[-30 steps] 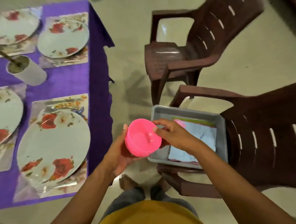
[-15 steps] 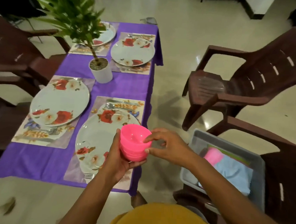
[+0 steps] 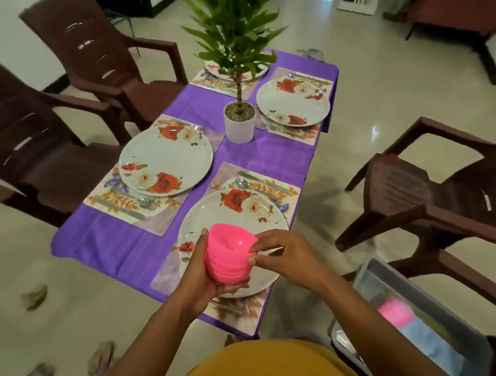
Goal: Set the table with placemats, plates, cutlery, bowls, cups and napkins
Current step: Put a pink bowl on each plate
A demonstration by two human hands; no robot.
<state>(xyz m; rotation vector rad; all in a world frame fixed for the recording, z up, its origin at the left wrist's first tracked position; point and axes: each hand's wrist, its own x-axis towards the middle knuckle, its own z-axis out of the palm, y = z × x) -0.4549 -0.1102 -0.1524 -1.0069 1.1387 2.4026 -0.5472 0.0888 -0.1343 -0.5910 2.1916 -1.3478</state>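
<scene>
A couple of blurry lumps are sitting on the pale floor at bottom left and I honestly can't tell what they are. The far-left round floral plate (image 3: 218,68) is mostly hiding behind the leafy green plant in a white pot (image 3: 238,121), and the cutlery beside the near-left floral plate (image 3: 166,162) is half tucked under its rim, so it's hard to sort fork from spoon there.

The left hand (image 3: 200,274) is coming up from below with the palm turned inward, fingers curling under and around the stack of glossy pink plastic bowls (image 3: 228,254), cradling it from the left side and the bottom. The stack is sitting right in that palm, hovering over the near-right floral plate (image 3: 239,213), which is lying on a floral placemat (image 3: 284,189) on the purple tablecloth (image 3: 117,244). The plate's lower half is getting blocked by the bowls and both hands.

The right hand (image 3: 287,257) is reaching in from the right, thumb and fingertips pinching the rim of the top bowl.

Far right, the grey plastic bin (image 3: 380,274) on a brown chair is getting cut off by the frame edge, and the pink thing and light blue cloth inside are too blurry to name
</scene>
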